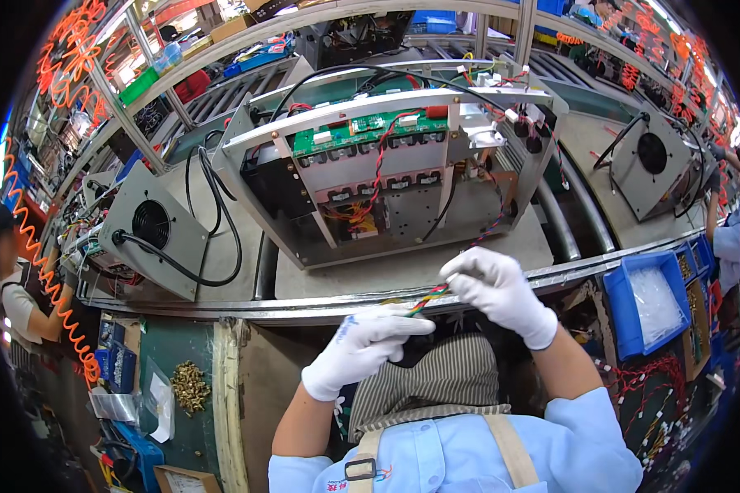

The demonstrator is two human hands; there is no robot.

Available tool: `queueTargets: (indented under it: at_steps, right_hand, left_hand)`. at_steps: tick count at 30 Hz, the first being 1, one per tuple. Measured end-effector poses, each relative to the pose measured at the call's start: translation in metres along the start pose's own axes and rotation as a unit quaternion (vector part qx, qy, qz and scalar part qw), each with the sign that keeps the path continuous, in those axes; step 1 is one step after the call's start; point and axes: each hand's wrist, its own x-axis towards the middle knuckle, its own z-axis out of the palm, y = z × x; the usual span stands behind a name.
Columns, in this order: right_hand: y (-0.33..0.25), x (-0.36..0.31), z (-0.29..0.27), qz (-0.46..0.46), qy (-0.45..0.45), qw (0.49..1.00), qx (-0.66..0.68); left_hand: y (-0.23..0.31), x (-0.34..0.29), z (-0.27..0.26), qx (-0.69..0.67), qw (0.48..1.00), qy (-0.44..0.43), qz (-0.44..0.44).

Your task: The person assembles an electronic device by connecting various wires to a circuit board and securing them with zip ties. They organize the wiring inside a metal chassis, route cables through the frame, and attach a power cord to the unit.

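A twisted bundle of coloured wires (427, 301), with red, green and yellow strands, runs between my two white-gloved hands. My left hand (368, 343) is closed around its lower end, fingers pointing right. At its upper end, my right hand (501, 294) pinches the bundle between thumb and fingers. Just beyond my hands, an open metal chassis (321, 238) sits on the conveyor line. Inside it are a green circuit board (370, 130), a black box (275, 182) at the left, and a red and black twisted wire (381, 164) hanging down the front.
Grey fan housings stand to the left (152, 226) and right (658, 156) on the rollers (557, 220). A blue bin (645, 304) of clear plastic pieces is at my right, above loose wires (658, 386). Brass screws (190, 386) lie at my left. Another person (37, 304) works far left.
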Motion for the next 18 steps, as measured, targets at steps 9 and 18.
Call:
queueTargets:
  at_steps: [9, 18]
  right_hand:
    - [0.043, 0.011, 0.043, 0.079, 0.013, 0.947, 0.311]
    - [-0.003, 0.005, 0.028, 0.023, -0.217, 0.933, -0.288]
  left_hand:
    - [-0.022, -0.011, 0.024, 0.079, 0.988, 0.136, -0.006]
    - [0.002, 0.008, 0.019, 0.101, 0.972, 0.211, 0.007]
